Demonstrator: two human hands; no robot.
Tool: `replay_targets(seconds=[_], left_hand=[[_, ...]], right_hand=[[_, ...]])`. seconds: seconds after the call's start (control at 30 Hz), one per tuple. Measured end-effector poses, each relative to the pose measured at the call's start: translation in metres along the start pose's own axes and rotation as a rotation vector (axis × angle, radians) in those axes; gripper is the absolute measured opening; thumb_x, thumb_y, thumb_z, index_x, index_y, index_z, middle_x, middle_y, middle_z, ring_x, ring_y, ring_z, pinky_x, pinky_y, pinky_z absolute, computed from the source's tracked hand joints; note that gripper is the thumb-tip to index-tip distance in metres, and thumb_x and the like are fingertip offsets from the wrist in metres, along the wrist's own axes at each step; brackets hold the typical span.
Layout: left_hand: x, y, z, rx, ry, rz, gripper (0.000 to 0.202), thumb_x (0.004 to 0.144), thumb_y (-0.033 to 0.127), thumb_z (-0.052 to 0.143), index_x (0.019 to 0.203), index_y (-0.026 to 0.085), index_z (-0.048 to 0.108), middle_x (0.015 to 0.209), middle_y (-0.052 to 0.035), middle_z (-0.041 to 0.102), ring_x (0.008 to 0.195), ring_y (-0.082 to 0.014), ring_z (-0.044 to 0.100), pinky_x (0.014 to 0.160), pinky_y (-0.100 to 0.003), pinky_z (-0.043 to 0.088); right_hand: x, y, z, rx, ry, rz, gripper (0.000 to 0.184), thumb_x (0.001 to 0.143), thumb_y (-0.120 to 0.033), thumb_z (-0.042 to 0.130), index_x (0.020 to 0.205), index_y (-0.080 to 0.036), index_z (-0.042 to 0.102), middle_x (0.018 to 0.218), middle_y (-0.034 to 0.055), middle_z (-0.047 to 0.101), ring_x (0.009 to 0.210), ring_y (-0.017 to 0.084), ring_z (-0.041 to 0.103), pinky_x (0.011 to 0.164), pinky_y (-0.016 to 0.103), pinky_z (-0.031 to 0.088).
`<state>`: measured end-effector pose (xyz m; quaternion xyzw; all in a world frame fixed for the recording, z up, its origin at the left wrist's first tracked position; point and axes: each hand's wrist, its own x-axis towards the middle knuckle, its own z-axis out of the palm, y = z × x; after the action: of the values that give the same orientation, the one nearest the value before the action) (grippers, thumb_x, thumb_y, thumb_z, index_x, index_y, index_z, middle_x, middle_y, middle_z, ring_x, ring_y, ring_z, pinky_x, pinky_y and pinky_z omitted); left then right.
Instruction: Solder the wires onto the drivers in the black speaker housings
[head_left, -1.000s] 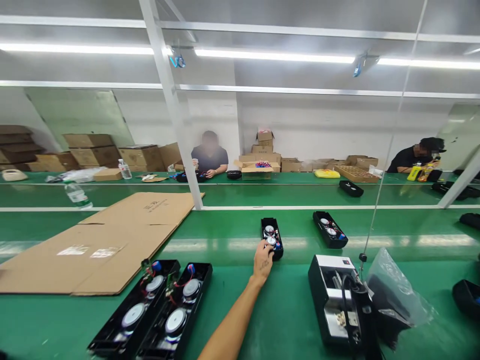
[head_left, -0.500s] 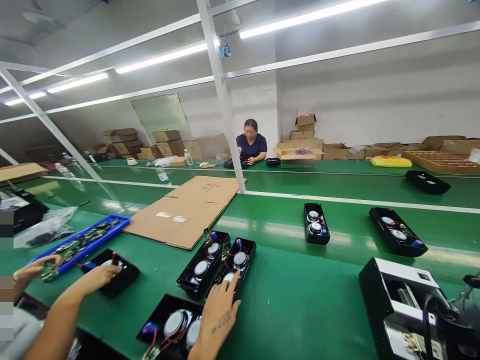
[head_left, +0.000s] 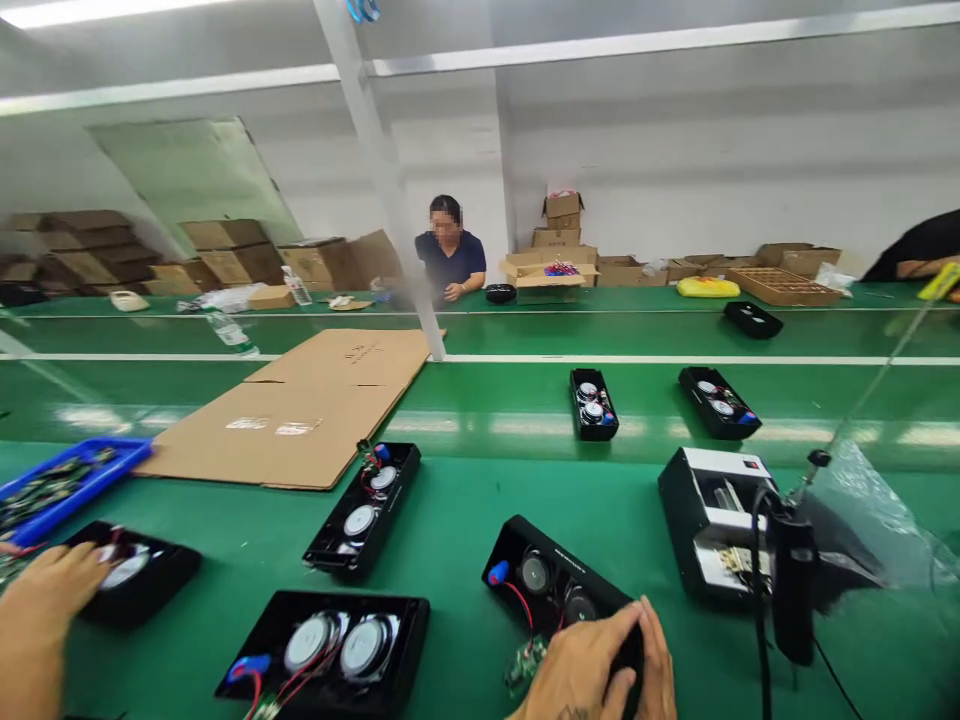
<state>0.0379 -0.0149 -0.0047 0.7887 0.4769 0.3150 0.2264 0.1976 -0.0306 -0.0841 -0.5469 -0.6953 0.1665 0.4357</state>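
Observation:
A black speaker housing (head_left: 551,570) with two round drivers lies at an angle on the green bench. My left hand (head_left: 577,665) is closed on its near right end, thumb and fingers around the edge. My right hand (head_left: 657,660) presses against the same end from the right, partly hidden by the housing and my left hand. A small green circuit board (head_left: 525,665) hangs on wires from this housing, beside my left hand. To the left lies another speaker housing (head_left: 405,650) with two pale drivers, and behind it a third housing (head_left: 394,520).
At the left, a co-worker's hand (head_left: 56,590) reaches into a speaker housing (head_left: 165,570) near a blue tray (head_left: 131,455) of circuit boards. A black-and-white machine (head_left: 679,510) stands at the right, by a dark stand (head_left: 793,590). Flat cardboard (head_left: 292,400) lies behind.
My left hand has brought one speaker housing rightward, away from the one beside it, and turned it. My right hand has come into view at its end. The view has swung right.

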Motion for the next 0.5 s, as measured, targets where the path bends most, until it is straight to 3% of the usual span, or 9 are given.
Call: replay_targets(seconds=[0.07, 0.13, 0.23, 0.3, 0.37, 0.43, 0.5], left_hand=[[-0.010, 0.007, -0.002, -0.090, -0.055, 0.109, 0.053, 0.103, 0.028, 0.054, 0.156, 0.034, 0.057, 0.137, -0.0037, 0.078, 0.116, -0.0273, 0.079, 0.103, -0.040, 0.066], [-0.023, 0.008, -0.018, -0.108, -0.077, 0.167, 0.042, 0.106, 0.027, 0.050, 0.143, 0.037, 0.068, 0.130, -0.0017, 0.081, 0.112, -0.0256, 0.080, 0.100, -0.040, 0.067], [-0.040, -0.001, -0.055, -0.047, 0.073, 0.170, 0.035, 0.107, 0.027, 0.053, 0.131, 0.038, 0.076, 0.120, -0.0028, 0.083, 0.113, -0.0255, 0.079, 0.101, -0.044, 0.066], [-0.041, -0.015, -0.080, 0.012, 0.284, 0.041, 0.032, 0.107, 0.028, 0.055, 0.130, 0.035, 0.076, 0.126, -0.0050, 0.080, 0.124, -0.0261, 0.074, 0.112, -0.048, 0.060], [-0.031, -0.033, -0.097, 0.018, 0.452, -0.178, 0.032, 0.107, 0.034, 0.058, 0.135, 0.031, 0.072, 0.141, -0.0073, 0.073, 0.137, -0.0274, 0.066, 0.121, -0.051, 0.052], [-0.013, -0.053, -0.102, -0.064, 0.490, -0.386, 0.045, 0.107, 0.048, 0.057, 0.146, 0.028, 0.064, 0.156, -0.0099, 0.063, 0.148, -0.0302, 0.057, 0.127, -0.055, 0.045], [0.004, -0.069, -0.098, -0.169, 0.441, -0.503, 0.056, 0.105, 0.059, 0.053, 0.149, 0.025, 0.062, 0.161, -0.0122, 0.058, 0.152, -0.0330, 0.053, 0.127, -0.057, 0.043]], right_hand=[[0.000, 0.002, -0.011, -0.065, 0.006, -0.010, 0.083, 0.099, -0.040, 0.063, 0.172, -0.023, 0.027, 0.160, 0.0223, 0.056, 0.139, 0.046, 0.063, 0.106, 0.065, 0.061], [0.009, 0.004, -0.026, -0.091, -0.073, -0.013, 0.089, 0.094, -0.038, 0.069, 0.171, -0.025, 0.026, 0.161, 0.0196, 0.056, 0.141, 0.044, 0.063, 0.107, 0.061, 0.062], [0.037, 0.004, -0.052, -0.081, -0.272, 0.016, 0.100, 0.086, -0.038, 0.080, 0.171, -0.026, 0.029, 0.164, 0.0169, 0.055, 0.147, 0.040, 0.059, 0.114, 0.057, 0.058], [0.061, 0.003, -0.067, -0.072, -0.423, 0.053, 0.100, 0.082, -0.037, 0.083, 0.169, -0.026, 0.035, 0.163, 0.0158, 0.057, 0.147, 0.039, 0.059, 0.120, 0.058, 0.053], [0.082, 0.001, -0.079, -0.071, -0.542, 0.107, 0.101, 0.079, -0.036, 0.085, 0.168, -0.027, 0.039, 0.160, 0.0152, 0.060, 0.145, 0.039, 0.061, 0.120, 0.060, 0.051], [0.096, 0.000, -0.086, -0.073, -0.602, 0.144, 0.101, 0.078, -0.036, 0.085, 0.168, -0.029, 0.039, 0.157, 0.0149, 0.063, 0.143, 0.039, 0.063, 0.118, 0.059, 0.052], [0.099, -0.002, -0.089, -0.072, -0.578, 0.139, 0.099, 0.080, -0.036, 0.083, 0.168, -0.030, 0.039, 0.158, 0.0143, 0.062, 0.144, 0.038, 0.062, 0.117, 0.057, 0.054]])
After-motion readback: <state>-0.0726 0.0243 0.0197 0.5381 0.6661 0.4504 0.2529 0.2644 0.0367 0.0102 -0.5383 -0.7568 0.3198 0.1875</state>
